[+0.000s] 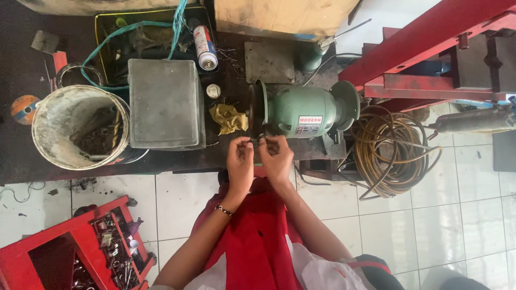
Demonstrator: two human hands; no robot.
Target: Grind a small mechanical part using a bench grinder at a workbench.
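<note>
So I'm pinching a small dark metal piece (256, 141) between both sets of fingertips, right up against the dark grinding wheel (252, 110) of the green bench grinder (304, 111). My left hand (239, 161) is gripping one end, my right hand (277, 157) is gripping the other, and the two are nearly touching. Too small to tell what the piece actually is.

The grinder is carrying a red and white rectangular label (310, 124) on its belly, facing me. Just left of the wheel a crumpled yellow rag (229, 118) is lying on the dark workbench (21, 161). Next to that a grey metal box (166, 103) is sitting with its lid shut. Behind it a spray can with a red and white wrapper (205, 47) is lying on its side, near a dark tray (115, 32) full of clutter with a teal cord (115, 37) draping over it.

Further left a dirty white bucket (75, 126) is holding screws, drill bits and grit. Right of the grinder a coil of yellowish hose (389, 147) is hanging beside a red steel frame (424, 53). Down on the white floor tiles (430, 225) a red tool tray (80, 247) is holding small sockets and bits.
</note>
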